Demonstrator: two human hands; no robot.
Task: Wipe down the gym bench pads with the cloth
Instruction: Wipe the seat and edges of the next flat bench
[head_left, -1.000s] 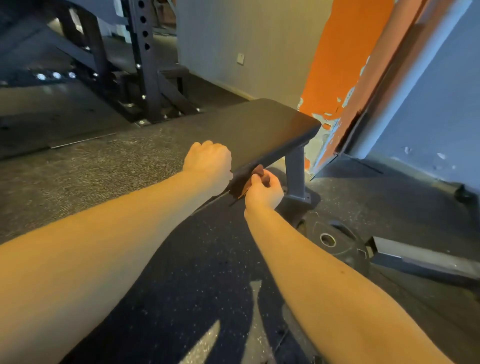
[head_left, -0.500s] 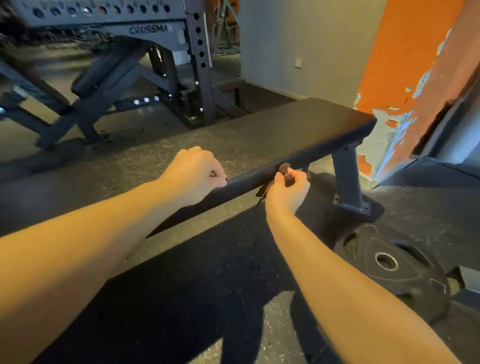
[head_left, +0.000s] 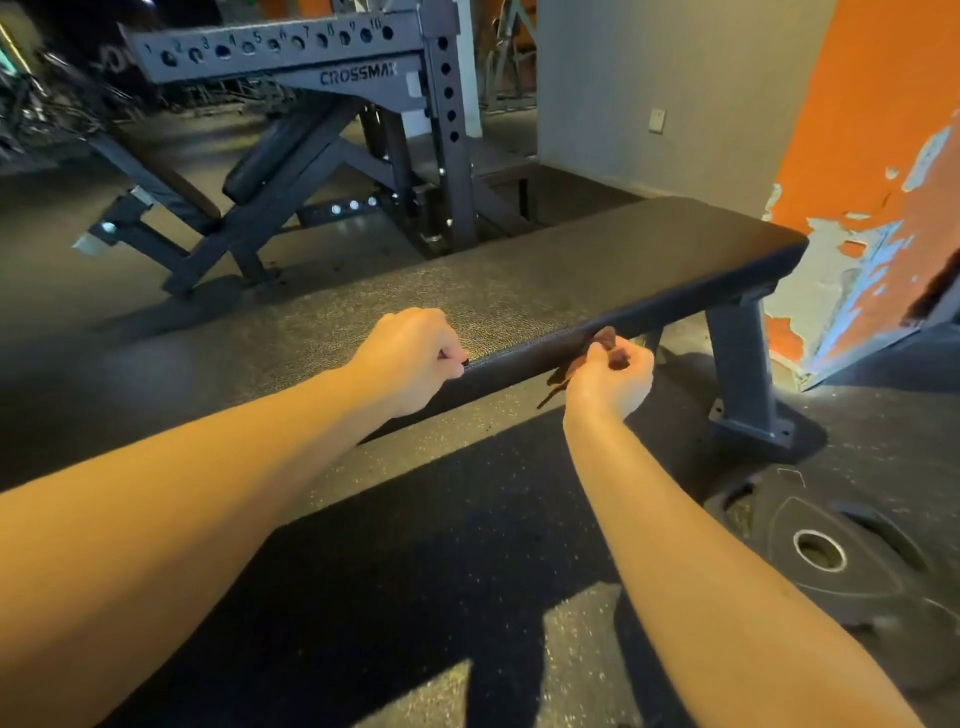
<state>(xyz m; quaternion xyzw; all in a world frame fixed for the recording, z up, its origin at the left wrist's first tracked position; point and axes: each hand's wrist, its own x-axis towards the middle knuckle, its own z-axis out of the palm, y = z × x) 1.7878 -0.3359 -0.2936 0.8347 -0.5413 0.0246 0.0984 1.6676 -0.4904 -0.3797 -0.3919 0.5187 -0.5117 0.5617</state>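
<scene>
From the head camera, the right hand (head_left: 610, 382) is closed round a bunched dark reddish cloth (head_left: 602, 347) and holds it against the near side face of the flat bench pad (head_left: 571, 270), roughly midway along the stretch in view. The left hand (head_left: 410, 358) is closed in a fist and rests on the pad's near top edge, with nothing visibly in it. Judging by the cloth's place, the wipe is on the side band; the pictures show no wet trail or sheen, so how much of the top surface is already done cannot be told, and the far end and far side look left to cover. To the right, the side band runs clear as far as the pad's rounded corner, with the steel leg (head_left: 737, 364) just below it. A weight plate (head_left: 831, 556) lies on the rubber floor (head_left: 441, 545) near the leg's foot, narrowing foot room there. A power rack (head_left: 311, 67) stands well beyond the pad, and the peeling orange wall (head_left: 883, 130) closes in past the end.
</scene>
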